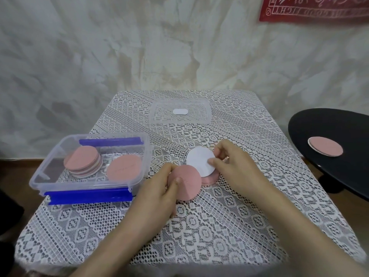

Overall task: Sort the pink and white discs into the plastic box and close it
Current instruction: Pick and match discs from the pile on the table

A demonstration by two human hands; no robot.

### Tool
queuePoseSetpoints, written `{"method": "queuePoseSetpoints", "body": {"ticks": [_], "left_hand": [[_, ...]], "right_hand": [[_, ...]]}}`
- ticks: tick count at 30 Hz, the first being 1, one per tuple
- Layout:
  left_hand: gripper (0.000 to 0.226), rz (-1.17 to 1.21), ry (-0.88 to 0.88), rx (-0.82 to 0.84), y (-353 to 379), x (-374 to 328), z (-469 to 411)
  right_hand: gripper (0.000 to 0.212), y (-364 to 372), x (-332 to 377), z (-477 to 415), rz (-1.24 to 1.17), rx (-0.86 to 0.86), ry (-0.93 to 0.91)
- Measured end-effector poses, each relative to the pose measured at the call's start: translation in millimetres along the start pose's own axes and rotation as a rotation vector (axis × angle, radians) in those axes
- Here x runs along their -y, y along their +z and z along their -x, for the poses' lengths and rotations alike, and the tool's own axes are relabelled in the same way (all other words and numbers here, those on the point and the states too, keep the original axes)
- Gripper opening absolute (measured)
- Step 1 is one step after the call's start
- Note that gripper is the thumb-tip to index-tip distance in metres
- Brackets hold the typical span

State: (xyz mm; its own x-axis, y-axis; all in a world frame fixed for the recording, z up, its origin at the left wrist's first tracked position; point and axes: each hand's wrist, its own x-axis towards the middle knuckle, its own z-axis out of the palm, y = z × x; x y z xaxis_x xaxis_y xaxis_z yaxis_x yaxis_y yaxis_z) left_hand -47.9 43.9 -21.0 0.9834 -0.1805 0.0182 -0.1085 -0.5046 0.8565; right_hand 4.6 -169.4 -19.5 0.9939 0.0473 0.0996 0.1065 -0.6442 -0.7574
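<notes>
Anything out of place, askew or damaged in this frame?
A pink round disc, white rim showing beneath it, lies on the black round side table at right, apart from the lace-covered table where sorting happens. The stack of pink discs in the clear plastic box is fanned slightly askew. No damage shows.

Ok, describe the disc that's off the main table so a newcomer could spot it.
Right of the lace-covered table stands a round black side table. One pink disc lies flat on it, a white rim showing underneath. It is the only disc lying on a black surface.
</notes>
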Motion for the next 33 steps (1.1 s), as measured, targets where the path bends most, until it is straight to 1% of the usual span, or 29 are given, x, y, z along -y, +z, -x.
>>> {"method": "queuePoseSetpoints", "body": {"ticks": [1,3,5,7,10,12,14,16,18,22,25,26,30,33], "left_hand": [[0.011,0.001,-0.003,-0.005,0.0,-0.9,0.5],[0.011,0.01,-0.004,-0.017,0.3,-2.1,1.3],[0.012,0.021,-0.003,-0.024,1.1,-3.3,1.7],[0.013,0.031,-0.007,-0.023,1.8,-3.2,1.8],[0.017,0.074,0.001,-0.002,4.2,-4.3,3.6],[0.019,0.116,0.02,0.014,6.0,-6.2,6.4],[0.017,0.127,0.044,0.033,7.0,-7.6,9.3],[0.012,0.097,0.063,0.042,6.9,-6.2,10.9],[0.015,0.063,0.08,0.045,5.9,-3.5,11.5],[0.016,-0.032,0.168,0.039,2.2,0.6,13.7],[0.021,-0.139,0.221,0.0,0.2,1.1,16.2],[0.022,-0.166,0.228,-0.02,-0.5,0.3,16.8],[0.02,-0.243,0.224,-0.058,-3.2,0.6,16.3],[0.016,-0.288,0.226,-0.034,-3.2,2.6,15.3]], "right_hand": [[0.016,-1.7,-2.0,0.6,-0.064,-0.018,0.003],[0.016,-7.5,-2.0,2.7,-0.268,-0.046,0.025],[0.013,-16.5,0.3,7.2,-0.456,-0.038,0.058],[0.011,-24.1,2.0,14.3,-0.493,0.04,0.058],[0.007,-19.6,4.7,29.2,-0.379,0.194,0.046],[0.008,-9.3,6.4,38.5,-0.343,0.222,0.061],[0.016,0.0,9.2,45.5,-0.38,0.22,0.05],[0.028,5.0,11.3,49.0,-0.404,0.209,0.001],[0.036,6.1,13.7,52.2,-0.389,0.206,-0.048],[0.028,6.9,12.0,56.7,-0.218,0.177,-0.098],[0.014,6.7,10.9,59.0,-0.008,0.163,-0.191],[0.011,6.9,12.1,59.9,0.027,0.157,-0.205],[0.008,7.5,14.3,62.4,0.052,0.146,-0.217],[0.014,7.5,15.7,62.8,0.113,0.184,-0.233]]}}
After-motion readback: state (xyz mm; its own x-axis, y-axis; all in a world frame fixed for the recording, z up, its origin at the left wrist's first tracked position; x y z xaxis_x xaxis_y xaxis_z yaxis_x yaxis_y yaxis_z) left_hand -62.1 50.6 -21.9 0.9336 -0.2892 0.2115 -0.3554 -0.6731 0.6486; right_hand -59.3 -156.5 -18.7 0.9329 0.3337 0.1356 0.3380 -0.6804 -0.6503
